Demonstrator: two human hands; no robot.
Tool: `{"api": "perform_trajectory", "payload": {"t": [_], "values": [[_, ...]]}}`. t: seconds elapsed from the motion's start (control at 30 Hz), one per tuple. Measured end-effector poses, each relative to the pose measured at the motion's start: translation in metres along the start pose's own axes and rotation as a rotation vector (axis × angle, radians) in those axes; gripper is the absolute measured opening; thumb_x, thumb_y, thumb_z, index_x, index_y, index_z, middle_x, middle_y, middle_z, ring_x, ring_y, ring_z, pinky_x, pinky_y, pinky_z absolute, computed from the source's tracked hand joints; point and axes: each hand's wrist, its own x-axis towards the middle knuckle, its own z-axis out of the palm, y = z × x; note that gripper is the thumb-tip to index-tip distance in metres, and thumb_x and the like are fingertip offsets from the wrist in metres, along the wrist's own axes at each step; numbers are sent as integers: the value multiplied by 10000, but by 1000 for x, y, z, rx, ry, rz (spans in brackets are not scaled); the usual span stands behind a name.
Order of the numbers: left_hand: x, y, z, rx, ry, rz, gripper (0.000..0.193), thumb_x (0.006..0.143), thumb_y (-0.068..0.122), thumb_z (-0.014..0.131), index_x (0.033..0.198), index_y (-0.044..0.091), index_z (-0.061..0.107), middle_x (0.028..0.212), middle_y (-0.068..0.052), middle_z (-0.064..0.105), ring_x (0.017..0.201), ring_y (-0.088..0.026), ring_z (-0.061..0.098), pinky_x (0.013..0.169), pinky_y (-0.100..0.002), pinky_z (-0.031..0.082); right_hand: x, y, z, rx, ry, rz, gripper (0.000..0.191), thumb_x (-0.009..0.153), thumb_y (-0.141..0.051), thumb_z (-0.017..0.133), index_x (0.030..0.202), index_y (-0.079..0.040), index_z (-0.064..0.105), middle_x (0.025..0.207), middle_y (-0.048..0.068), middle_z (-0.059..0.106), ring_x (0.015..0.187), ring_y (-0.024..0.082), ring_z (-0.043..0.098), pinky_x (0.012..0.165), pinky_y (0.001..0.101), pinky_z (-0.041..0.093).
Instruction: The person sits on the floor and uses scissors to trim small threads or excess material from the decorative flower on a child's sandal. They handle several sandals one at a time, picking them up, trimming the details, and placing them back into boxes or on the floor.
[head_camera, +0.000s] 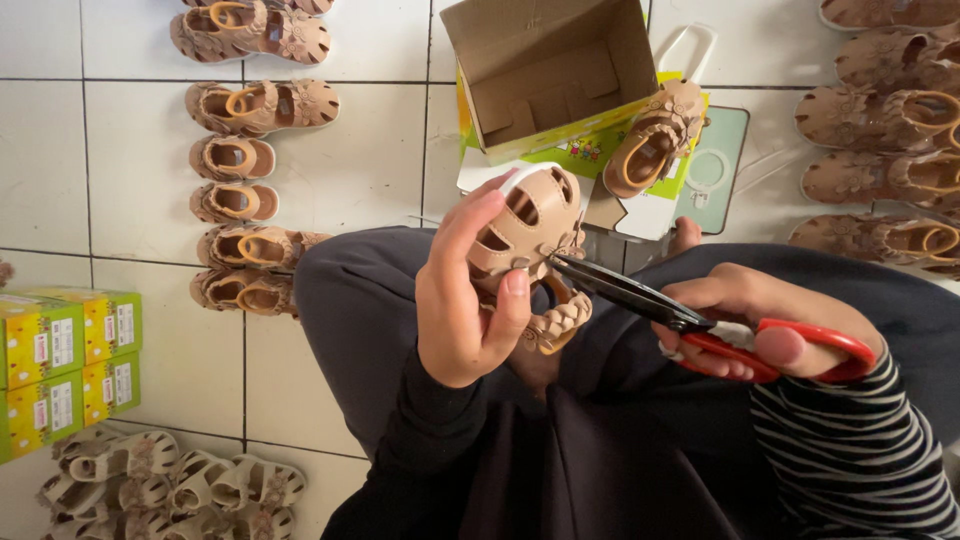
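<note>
My left hand (462, 295) grips a small tan child's sandal (530, 230) with cut-out slots and a braided strap, held up over my lap. Red-handled scissors (700, 325) are in my right hand (745, 320), fingers through the loops. The dark blades point left and their tips touch the sandal near its strap. An open cardboard shoe box (550, 70) stands on the floor just beyond, with a matching sandal (655, 140) leaning against its right side.
Tan sandals lie in rows on the white tiled floor at the left (250, 160) and the right (890, 130). Yellow-green shoe boxes (60, 365) are stacked at far left. A pile of paler sandals (160, 485) sits at the bottom left.
</note>
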Motion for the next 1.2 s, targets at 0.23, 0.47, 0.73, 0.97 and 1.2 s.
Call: {"api": "perform_trajectory", "payload": {"t": [0.23, 0.47, 0.73, 0.97, 1.2], "values": [[1, 1, 0, -34, -32, 0, 450, 1078, 100, 582, 1488, 21, 415, 1472, -227, 555, 1359, -325, 629, 1168, -371, 538, 4, -1, 3, -25, 11, -21, 1032, 688, -943, 560, 903, 60, 674, 591, 10, 588, 452, 70, 540, 407, 212, 430], [-1, 4, -1, -5, -17, -47, 445, 1072, 100, 578, 1477, 0, 422, 1450, -213, 577, 1319, -295, 660, 1135, -340, 546, 6, 0, 4, -271, 107, -43, 1024, 669, -1005, 474, 826, -15, 688, 561, -36, 590, 494, 71, 502, 455, 214, 420], [0, 1, -4, -6, 10, -102, 455, 1090, 124, 579, 1491, -12, 411, 1407, -197, 602, 1256, -264, 675, 1100, -322, 544, -5, 23, -13, 14, -18, -208, 878, 784, -852, 613, 847, 18, 711, 537, -8, 599, 439, 109, 559, 486, 235, 469], [-5, -8, 8, -202, -16, -142, 453, 1118, 123, 554, 1513, -15, 381, 1454, -202, 541, 1314, -229, 600, 1150, -318, 493, 10, 32, 16, 19, 495, -439, 629, 992, -469, 719, 1361, -12, 494, 1082, 92, 618, 966, 192, 590, 884, 358, 484], [8, -10, 58, -390, -18, 21, 358, 1173, 110, 521, 1478, 170, 343, 1641, -174, 381, 1516, -281, 411, 1275, -382, 373, 52, 37, 21, 86, 727, -393, 792, 858, -119, 842, 1502, -17, 394, 1257, 90, 650, 1094, 169, 663, 914, 329, 580]]}}
